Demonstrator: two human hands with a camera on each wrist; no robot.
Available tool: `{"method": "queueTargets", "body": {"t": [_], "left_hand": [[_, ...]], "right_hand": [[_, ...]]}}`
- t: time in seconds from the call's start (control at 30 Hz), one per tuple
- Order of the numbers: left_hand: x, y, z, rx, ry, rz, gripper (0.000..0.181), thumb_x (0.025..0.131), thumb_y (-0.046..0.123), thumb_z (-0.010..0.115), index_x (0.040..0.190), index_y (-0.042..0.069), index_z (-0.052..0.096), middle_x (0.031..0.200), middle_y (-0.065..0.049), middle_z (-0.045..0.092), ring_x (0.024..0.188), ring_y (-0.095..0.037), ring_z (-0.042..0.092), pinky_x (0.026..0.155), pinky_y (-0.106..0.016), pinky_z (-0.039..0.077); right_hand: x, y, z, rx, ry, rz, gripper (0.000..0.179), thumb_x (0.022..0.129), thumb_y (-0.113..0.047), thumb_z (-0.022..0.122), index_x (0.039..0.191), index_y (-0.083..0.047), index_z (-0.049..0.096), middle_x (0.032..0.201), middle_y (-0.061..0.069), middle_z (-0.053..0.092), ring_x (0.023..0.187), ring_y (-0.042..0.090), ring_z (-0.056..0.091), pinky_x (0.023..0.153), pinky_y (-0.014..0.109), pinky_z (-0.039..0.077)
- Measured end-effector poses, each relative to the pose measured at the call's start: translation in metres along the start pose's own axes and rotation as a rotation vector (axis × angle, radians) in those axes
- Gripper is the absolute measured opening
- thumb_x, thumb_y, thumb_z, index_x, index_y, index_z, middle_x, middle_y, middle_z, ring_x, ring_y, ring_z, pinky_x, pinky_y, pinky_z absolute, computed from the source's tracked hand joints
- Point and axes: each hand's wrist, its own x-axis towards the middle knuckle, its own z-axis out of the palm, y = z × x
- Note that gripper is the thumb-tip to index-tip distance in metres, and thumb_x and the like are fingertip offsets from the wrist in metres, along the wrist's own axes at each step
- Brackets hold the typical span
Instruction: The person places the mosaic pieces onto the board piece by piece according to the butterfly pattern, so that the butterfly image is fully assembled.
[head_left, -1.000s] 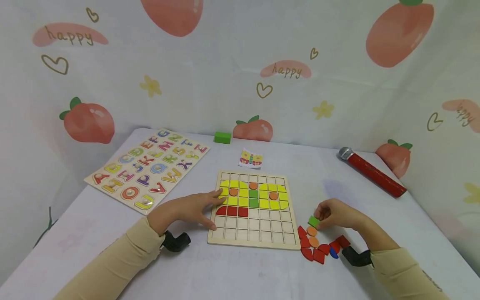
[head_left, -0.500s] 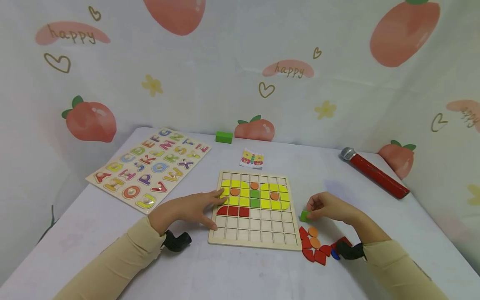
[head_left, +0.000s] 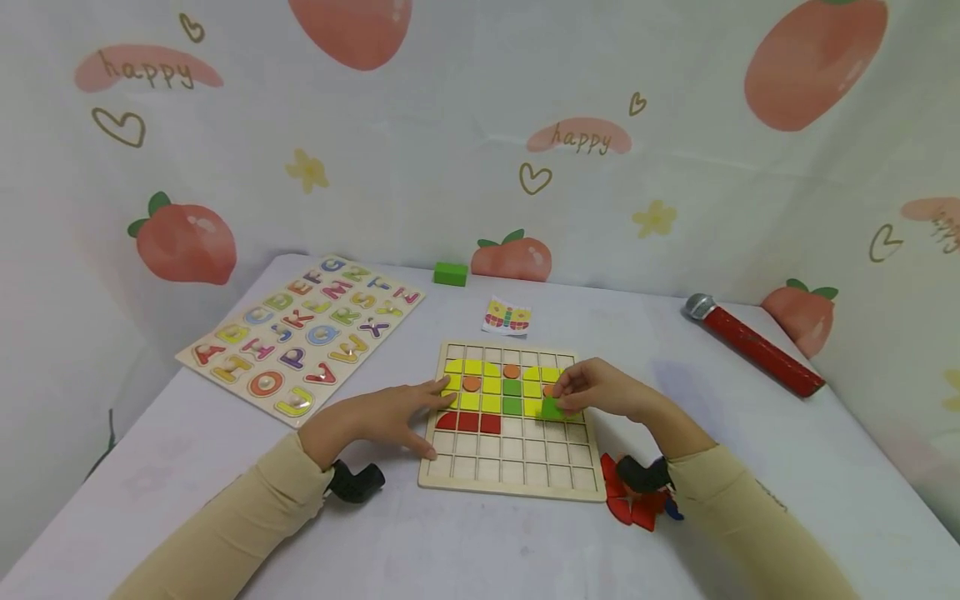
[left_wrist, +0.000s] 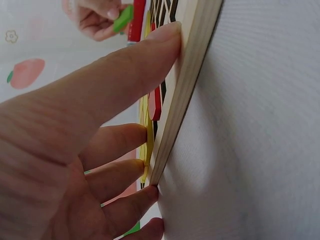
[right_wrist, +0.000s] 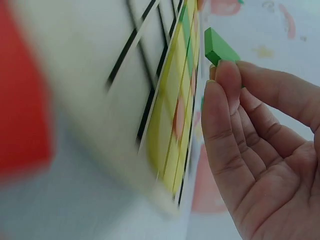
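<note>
A wooden grid board (head_left: 465, 473) lies mid-table, with yellow, green, orange and red tiles set in its cells. My left hand (head_left: 382, 421) rests on its left edge, fingers spread over the yellow tiles and thumb on the rim, as the left wrist view shows too. Between thumb and fingertips my right hand (head_left: 603, 390) pinches a green square tile (right_wrist: 220, 46), held above the right half of the board. In the head view that tile overlaps the yellow tiles. Three red tiles (head_left: 468, 423) fill part of the row below the yellow ones.
Loose red pieces (head_left: 621, 507) and a blue one (head_left: 673, 507) lie off the board's right corner, partly under my right wrist. Behind the board is a butterfly picture card (head_left: 507, 317). An alphabet puzzle (head_left: 300, 333), a green block (head_left: 451, 274) and a red microphone (head_left: 757, 346) stand farther out.
My right hand has carried the green tile from beside the loose pieces leftward and up over the board. The left hand has stayed on the board's edge.
</note>
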Motion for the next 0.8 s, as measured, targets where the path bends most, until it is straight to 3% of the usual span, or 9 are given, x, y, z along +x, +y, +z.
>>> {"method": "queueTargets", "body": {"t": [0.13, 0.33, 0.8], "left_hand": [[-0.001, 0.000, 0.000, 0.000, -0.002, -0.001, 0.084, 0.073, 0.041, 0.077, 0.144, 0.023, 0.037, 0.157, 0.001, 0.016, 0.144, -0.024, 0.018, 0.114, -0.047, 0.025], [-0.001, 0.002, 0.000, -0.009, 0.000, -0.001, 0.084, 0.072, 0.039, 0.078, 0.144, 0.023, 0.038, 0.157, 0.001, 0.017, 0.144, -0.024, 0.019, 0.114, -0.046, 0.025], [-0.004, 0.002, -0.002, -0.006, 0.003, 0.029, 0.082, 0.074, 0.037, 0.077, 0.144, 0.021, 0.037, 0.157, -0.001, 0.016, 0.144, -0.025, 0.018, 0.115, -0.045, 0.024]], "right_hand": [[0.014, -0.009, 0.008, -0.008, -0.046, -0.045, 0.019, 0.087, -0.012, 0.064, 0.098, 0.004, 0.065, 0.083, 0.006, 0.067, 0.070, 0.012, 0.062, 0.072, 0.026, 0.057], [0.027, -0.017, 0.021, -0.012, -0.092, -0.041, 0.015, 0.085, -0.011, 0.067, 0.094, 0.001, 0.068, 0.081, 0.004, 0.068, 0.070, 0.011, 0.062, 0.072, 0.027, 0.057], [0.025, -0.028, 0.033, -0.183, -0.100, -0.139, 0.013, 0.084, -0.010, 0.068, 0.093, -0.003, 0.073, 0.089, 0.005, 0.072, 0.074, 0.007, 0.059, 0.071, 0.019, 0.052]]}}
